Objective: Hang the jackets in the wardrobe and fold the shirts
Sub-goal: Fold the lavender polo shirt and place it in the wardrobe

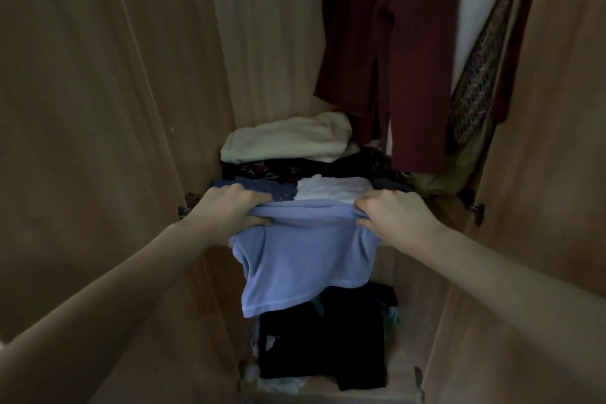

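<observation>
Both hands, left hand (234, 210) and right hand (393, 215), pinch the top edge of a light blue shirt (305, 256) hanging at the wardrobe shelf (439, 207) front. Best practice: keep edge taut, lay it squarely atop the folded white garment (331, 190).

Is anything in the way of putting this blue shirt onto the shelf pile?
Nothing visible. Both hands, left hand and right hand, grip the blue shirt at the shelf edge; the folded pile lies uncovered right behind it.
</observation>
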Demonstrator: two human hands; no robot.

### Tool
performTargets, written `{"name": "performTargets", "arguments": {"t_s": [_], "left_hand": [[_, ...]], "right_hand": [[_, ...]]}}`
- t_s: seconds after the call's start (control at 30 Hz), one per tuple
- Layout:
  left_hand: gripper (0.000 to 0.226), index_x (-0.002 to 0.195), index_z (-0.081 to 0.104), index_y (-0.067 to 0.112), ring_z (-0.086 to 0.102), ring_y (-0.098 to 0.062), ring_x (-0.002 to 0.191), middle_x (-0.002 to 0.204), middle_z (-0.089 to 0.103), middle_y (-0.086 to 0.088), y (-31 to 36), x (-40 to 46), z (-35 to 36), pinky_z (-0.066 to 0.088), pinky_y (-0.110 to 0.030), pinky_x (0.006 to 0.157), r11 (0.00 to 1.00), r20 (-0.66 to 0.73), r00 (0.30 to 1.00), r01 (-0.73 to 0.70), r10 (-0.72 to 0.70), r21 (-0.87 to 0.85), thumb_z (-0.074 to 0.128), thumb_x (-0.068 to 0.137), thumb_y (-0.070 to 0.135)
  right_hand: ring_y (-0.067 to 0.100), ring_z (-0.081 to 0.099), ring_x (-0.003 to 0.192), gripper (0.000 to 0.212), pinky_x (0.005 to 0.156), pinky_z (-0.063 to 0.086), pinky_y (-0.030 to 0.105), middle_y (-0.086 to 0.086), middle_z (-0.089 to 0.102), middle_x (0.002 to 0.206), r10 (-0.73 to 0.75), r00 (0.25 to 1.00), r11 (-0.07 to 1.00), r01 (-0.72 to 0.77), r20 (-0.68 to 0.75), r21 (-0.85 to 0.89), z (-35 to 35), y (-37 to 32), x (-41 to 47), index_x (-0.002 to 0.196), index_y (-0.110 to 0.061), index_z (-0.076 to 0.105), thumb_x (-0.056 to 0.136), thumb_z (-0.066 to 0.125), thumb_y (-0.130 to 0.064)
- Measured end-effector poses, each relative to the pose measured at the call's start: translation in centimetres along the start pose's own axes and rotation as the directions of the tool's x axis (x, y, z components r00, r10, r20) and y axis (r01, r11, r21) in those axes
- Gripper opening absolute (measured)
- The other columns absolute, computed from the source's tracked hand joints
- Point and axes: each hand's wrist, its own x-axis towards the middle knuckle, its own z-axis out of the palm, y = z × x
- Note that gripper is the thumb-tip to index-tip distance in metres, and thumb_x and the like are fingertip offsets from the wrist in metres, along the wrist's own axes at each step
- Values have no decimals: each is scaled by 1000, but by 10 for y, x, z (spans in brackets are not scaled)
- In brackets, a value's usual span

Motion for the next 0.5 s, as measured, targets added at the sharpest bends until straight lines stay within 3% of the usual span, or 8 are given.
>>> {"name": "performTargets", "arguments": {"t_s": [0.1, 0.2, 0.3, 0.4, 0.5], "left_hand": [[27, 107, 56, 35, 54, -11, 78, 84, 59, 11, -31, 38, 27, 51, -37, 65, 997, 6, 999, -34, 35, -65, 50, 92, 57], [21, 96, 55, 33, 53, -10, 76, 73, 45, 17, -52, 75, 50, 51, -37, 64, 990, 37, 996, -71, 76, -125, 53, 92, 54], [19, 82, 52, 36, 52, -9, 71, 66, 41, 20, -65, 108, 72, 51, -39, 61, 967, 32, 993, -107, 117, -230, 58, 91, 51], [30, 67, 45, 40, 49, 0, 63, 64, 49, 20, -77, 139, 87, 50, -35, 62, 908, 53, 989, -105, 138, -407, 66, 88, 45], [27, 66, 58, 21, 56, -2, 64, 64, 59, 11, -88, 174, 99, 40, -22, 55, 823, 79, 977, -122, 198, -555, 72, 85, 37]], "right_hand": [[24, 62, 85, 18, 44, 15, 26, 1, 62, 95, -9, 1000, 999, 8, 9, 43, 27, 3, 36, 90, -14, 61, 95, 53, -30], [23, 61, 64, 16, 41, 17, 21, 2, 61, 76, -8, 1000, 996, 9, -13, 84, 52, 13, 65, 75, -13, 59, 86, 67, -22], [19, 59, 74, 16, 43, 25, 26, -2, 58, 84, 21, 999, 992, -26, 38, 127, 73, 28, 90, 83, -17, 54, 95, 53, -28], [15, 56, 70, 22, 53, 43, 31, -5, 55, 77, 96, 993, 935, -111, 61, 336, 96, 47, 106, 76, -18, 48, 94, 53, -31], [8, 52, 57, 25, 54, 48, 36, -7, 54, 66, 171, 983, 804, -180, 71, 567, 119, 65, 115, 68, -22, 47, 89, 61, -28]]}}
